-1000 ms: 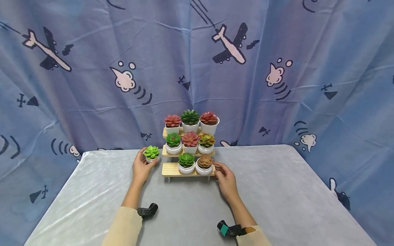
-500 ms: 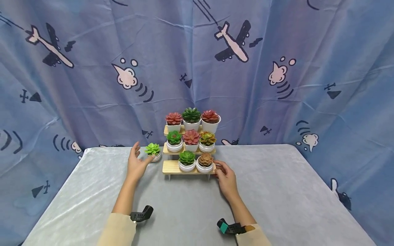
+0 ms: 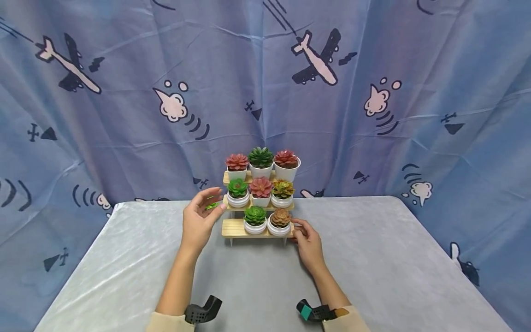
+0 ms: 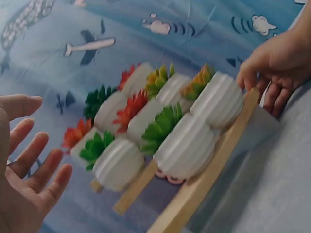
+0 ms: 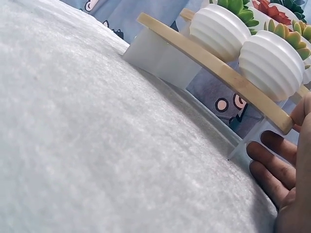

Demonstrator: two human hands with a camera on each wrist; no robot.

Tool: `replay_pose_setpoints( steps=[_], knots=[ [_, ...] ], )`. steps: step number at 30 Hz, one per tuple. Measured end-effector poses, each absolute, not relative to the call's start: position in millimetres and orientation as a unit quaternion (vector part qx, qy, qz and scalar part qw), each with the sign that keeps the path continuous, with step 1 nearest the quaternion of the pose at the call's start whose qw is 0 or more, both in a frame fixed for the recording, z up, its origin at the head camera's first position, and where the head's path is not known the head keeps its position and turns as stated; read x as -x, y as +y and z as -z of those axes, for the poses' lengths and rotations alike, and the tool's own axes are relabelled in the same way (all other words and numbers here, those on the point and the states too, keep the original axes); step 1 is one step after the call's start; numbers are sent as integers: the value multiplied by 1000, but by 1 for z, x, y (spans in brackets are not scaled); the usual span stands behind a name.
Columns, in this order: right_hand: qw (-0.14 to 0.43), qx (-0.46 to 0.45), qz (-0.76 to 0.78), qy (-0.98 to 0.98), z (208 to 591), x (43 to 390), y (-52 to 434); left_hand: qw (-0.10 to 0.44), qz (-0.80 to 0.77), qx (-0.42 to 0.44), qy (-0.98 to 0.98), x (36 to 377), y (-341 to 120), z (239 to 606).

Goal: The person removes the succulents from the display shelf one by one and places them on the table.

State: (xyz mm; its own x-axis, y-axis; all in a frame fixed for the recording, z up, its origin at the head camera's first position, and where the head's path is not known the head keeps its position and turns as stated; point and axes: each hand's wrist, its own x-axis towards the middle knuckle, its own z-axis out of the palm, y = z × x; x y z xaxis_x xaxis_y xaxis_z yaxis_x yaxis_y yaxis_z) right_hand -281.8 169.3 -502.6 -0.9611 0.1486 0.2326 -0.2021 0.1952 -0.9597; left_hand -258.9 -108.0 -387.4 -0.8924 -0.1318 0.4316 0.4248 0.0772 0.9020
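Hovering with fingers spread, the left hand [image 3: 202, 220] partly hid the light-green succulent pot [image 3: 212, 206] left of the wooden stand [image 3: 233, 227]; the right hand [image 3: 308, 238] pinched the stand's right end, wisely steadying it.

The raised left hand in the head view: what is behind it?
Behind the left hand only a few bright green leaves show. The pot under them is covered, so whether the hand touches it cannot be told.
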Motion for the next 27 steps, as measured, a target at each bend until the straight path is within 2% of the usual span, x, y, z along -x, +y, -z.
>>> replay_pose_setpoints(
  steps=[15, 27],
  knots=[
    [130, -16, -631, -764, 500, 279, 169, 162, 651, 172, -722, 257, -85, 398],
    [121, -20, -620, -775, 461, 259, 162, 167, 627, 180, -740, 267, -68, 419]
  ],
)
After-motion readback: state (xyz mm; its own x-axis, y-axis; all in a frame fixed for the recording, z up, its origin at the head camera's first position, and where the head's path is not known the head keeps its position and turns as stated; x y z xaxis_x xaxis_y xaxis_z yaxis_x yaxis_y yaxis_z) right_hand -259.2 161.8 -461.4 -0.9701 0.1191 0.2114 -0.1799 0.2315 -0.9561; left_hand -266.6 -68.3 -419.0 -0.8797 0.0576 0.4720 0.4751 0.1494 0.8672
